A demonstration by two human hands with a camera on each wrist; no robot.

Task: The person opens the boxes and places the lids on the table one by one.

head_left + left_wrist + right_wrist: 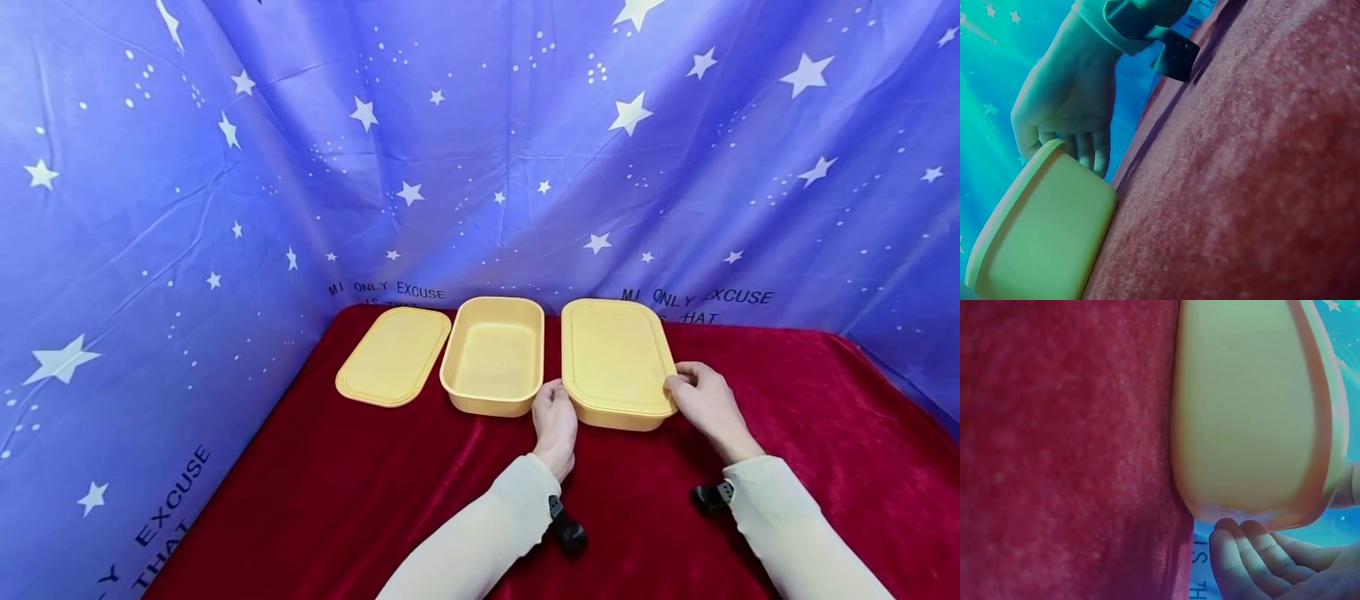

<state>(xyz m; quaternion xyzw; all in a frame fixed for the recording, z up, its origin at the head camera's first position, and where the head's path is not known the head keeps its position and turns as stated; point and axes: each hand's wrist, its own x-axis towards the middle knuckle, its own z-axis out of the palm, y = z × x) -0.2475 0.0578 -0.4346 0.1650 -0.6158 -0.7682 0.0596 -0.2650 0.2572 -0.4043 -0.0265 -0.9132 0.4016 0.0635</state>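
A yellow food container point(618, 358) with its flat lid on stands on the red cloth, between my two hands. My left hand point(555, 423) grips its near left corner, in the gap beside a second container. In the left wrist view, the left fingers point(1085, 150) reach behind the container wall point(1047, 225). My right hand point(708, 408) holds the near right corner, thumb on the lid's edge. The right wrist view shows the right fingertips point(1250, 528) at the container's side wall point(1244, 412), below the rim.
An open yellow container point(495, 358) with nothing in it stands to the left. Beyond it a loose yellow lid point(393, 357) lies flat on the red velvet cloth point(450, 483). A blue curtain point(487, 150) with white stars hangs behind the table and along its sides.
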